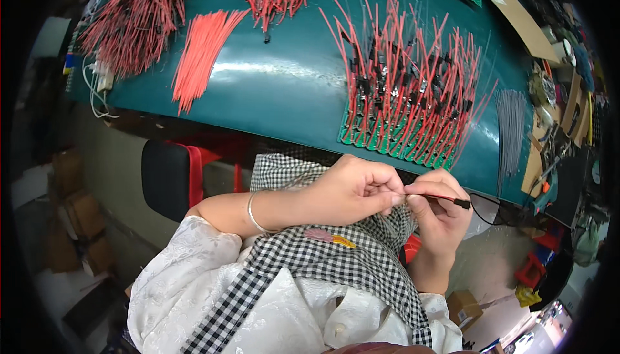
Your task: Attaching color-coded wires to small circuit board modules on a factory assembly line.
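Held close to the chest, just below the near edge of the dark green worktop (284, 96): one short red sleeved wire with a black end piece (445, 199), lying level between both hands. Left hand (355, 192) curled over from the left, fingertips pinched on the wire's near end, a thin silver bangle (253, 212) on that wrist. Right hand (442, 215) cupped beneath and behind, thumb and forefinger clamped round the middle of the wire, black tip poking out to the right. Both grips clenched on the same piece, probably so that one steadies while the other works the end; kept over the lap rather than over the worktop, likely for a close view.

Just beyond the hands, a green perforated mat (394, 144) bristling with upright red wires and black parts (413, 76), stood in rows, seemingly to keep finished or waiting pieces apart and within easy reach. Further left, a loose fan of plain red tubes (203, 54), and two tangled heaps of red wires (132, 21) at the far edge. To the right, a sheaf of thin grey wires (510, 121). Black-and-white checked apron (323, 257) over a pale patterned shirt (187, 283).
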Demonstrator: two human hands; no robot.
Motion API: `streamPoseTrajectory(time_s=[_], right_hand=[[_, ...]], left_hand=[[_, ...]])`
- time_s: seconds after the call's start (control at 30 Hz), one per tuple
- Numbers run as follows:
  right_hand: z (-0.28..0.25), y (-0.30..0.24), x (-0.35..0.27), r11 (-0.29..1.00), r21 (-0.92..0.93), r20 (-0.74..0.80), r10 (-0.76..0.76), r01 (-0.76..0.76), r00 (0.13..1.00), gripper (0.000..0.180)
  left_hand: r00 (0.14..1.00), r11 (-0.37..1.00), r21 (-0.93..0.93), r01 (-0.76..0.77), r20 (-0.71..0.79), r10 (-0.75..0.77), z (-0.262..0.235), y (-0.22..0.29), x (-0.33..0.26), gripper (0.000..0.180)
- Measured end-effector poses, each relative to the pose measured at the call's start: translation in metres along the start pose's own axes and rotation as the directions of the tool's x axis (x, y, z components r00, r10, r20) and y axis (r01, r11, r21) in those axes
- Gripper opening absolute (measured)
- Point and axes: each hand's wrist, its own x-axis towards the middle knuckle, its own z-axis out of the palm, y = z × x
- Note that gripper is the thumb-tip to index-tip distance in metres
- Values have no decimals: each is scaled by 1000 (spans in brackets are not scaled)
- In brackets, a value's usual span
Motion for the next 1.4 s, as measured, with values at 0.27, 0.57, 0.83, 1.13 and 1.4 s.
streamPoseTrajectory(time_s=[0.27, 0.57, 0.83, 1.13, 1.4], right_hand=[[-12, 26, -2, 981, -182, -347, 3, -71, 938, 3], [-33, 61, 1, 867, -497, -388, -179, -42, 904, 4], [-38, 65, -6, 868, -494, -385, -164, -53, 908, 4], [-34, 62, -5, 852, -521, -397, -181, -58, 900, 4], [-35, 64, -4, 829, -558, -370, -224, -23, 902, 4]], left_hand=[[719, 419, 870, -260, -116, 685, -60, 25, 5, 11], [746, -46, 982, 182, -107, 658, -219, 31, 11, 21], [847, 154, 981, 119, -181, 500, -165, 34, 17, 12], [840, 250, 950, 185, -285, 462, -160, 25, 11, 17], [737, 651, 749, 125, -510, 444, -165, 13, 1, 7]])
